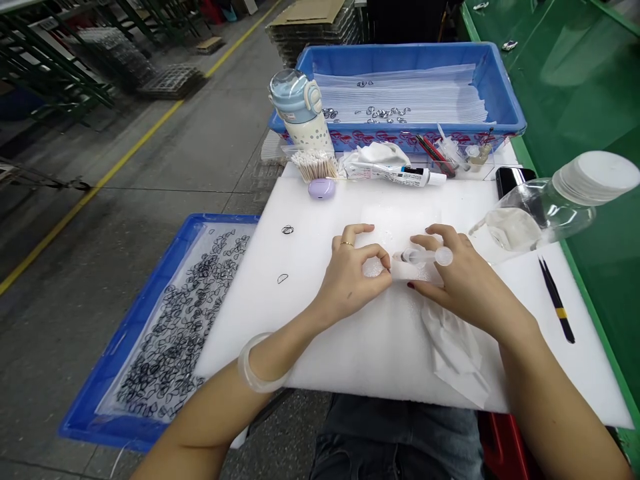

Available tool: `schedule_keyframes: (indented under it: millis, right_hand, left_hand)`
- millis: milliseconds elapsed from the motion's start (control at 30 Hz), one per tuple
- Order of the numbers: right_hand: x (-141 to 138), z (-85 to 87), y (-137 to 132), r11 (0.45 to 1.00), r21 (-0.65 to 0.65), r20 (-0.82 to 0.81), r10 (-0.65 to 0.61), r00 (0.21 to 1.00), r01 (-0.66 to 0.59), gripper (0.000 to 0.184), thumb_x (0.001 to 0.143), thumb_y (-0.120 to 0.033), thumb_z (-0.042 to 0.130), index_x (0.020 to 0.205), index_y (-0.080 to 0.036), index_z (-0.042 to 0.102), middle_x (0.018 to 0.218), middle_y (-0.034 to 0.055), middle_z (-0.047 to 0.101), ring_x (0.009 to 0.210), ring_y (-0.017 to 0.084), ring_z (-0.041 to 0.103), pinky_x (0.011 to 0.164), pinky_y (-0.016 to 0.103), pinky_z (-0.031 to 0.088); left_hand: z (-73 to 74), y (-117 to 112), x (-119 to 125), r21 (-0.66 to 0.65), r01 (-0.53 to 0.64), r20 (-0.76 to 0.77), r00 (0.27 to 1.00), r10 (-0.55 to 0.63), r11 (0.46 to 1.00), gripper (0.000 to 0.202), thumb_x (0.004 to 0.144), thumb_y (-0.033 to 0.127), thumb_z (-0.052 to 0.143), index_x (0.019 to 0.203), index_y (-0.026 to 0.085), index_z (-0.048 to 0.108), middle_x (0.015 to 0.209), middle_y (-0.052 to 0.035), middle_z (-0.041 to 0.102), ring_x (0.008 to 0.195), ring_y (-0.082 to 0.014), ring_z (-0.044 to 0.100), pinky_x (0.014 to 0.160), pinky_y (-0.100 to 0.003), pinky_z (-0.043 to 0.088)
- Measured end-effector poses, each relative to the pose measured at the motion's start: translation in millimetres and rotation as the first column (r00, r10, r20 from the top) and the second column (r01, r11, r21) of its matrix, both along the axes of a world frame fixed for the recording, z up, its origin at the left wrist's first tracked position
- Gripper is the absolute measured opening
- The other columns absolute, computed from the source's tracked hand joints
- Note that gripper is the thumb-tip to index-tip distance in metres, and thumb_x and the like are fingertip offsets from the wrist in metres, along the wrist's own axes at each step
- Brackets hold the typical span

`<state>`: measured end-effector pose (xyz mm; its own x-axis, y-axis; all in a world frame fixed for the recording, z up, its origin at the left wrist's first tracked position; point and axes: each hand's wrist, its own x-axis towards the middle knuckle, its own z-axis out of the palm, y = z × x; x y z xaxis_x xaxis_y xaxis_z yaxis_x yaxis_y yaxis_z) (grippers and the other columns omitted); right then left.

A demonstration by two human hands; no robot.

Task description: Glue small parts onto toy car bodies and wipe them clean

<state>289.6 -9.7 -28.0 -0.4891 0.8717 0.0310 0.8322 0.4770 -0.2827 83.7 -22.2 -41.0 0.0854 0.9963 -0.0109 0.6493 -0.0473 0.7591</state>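
Observation:
My left hand [357, 270] has thumb and index finger pinched together over the white foam board [320, 360]; whatever is between their tips is too small to make out. My right hand [463, 280] is curled around a small translucent plastic syringe [425, 257], which lies across its fingers with the tip toward my left hand. Beneath the two hands is a clear, shiny patch on the board. A crumpled white cloth [455, 350] lies below my right hand. Two thin dark wire-like rings, an upper ring [287, 230] and a lower ring [283, 279], rest to the left.
A blue tray [90, 393] of many dark rings sits lower left. Behind the board stand a blue bin [400, 52], a bottle [310, 133], cotton swabs [313, 165], a purple case [321, 189] and a tube [395, 175]. Tweezers [556, 300] and a clear jar [565, 200] are right.

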Motion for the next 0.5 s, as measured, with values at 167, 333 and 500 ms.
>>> schedule_keyframes:
  millis: [167, 333, 500]
  right_hand:
    - [3.2, -1.7, 0.3, 1.0, 0.003, -0.036, 0.022, 0.999, -0.022, 0.055, 0.088, -0.038, 0.063, 0.138, -0.02, 0.048, 0.141, 0.0172, 0.045, 0.119, 0.04, 0.053, 0.089, 0.056, 0.055]
    - [4.8, -1.5, 0.8, 1.0, -0.015, -0.036, 0.021, 0.999, -0.022, 0.056, 0.088, -0.039, 0.063, 0.139, -0.021, 0.047, 0.143, 0.0168, 0.043, 0.122, 0.04, 0.052, 0.087, 0.056, 0.056]
    - [4.6, -0.4, 0.2, 1.0, -0.024, -0.025, 0.016, 1.0, -0.016, 0.058, 0.088, -0.037, 0.065, 0.14, -0.021, 0.046, 0.144, 0.0164, 0.043, 0.123, 0.04, 0.052, 0.088, 0.056, 0.056]
  left_hand:
    - [0.4, -2.7, -0.5, -0.039, 0.01, 0.051, 0.999, -0.008, 0.999, 0.008, 0.076, 0.017, 0.066, 0.077, 0.023, 0.071, 0.142, -0.0048, 0.043, 0.132, -0.0375, 0.039, 0.077, -0.04, 0.059]
    - [0.3, -3.7, -2.7, -0.044, 0.023, 0.08, 0.997, -0.02, 0.999, 0.011, 0.079, 0.017, 0.064, 0.081, 0.024, 0.073, 0.146, -0.0044, 0.042, 0.137, -0.0385, 0.036, 0.068, -0.033, 0.058]
    - [7.6, -2.5, -14.4, -0.044, 0.127, 0.063, 0.99, -0.124, 0.991, 0.019, 0.086, 0.019, 0.058, 0.091, 0.026, 0.075, 0.149, -0.0048, 0.043, 0.141, -0.0367, 0.035, 0.083, -0.042, 0.059]
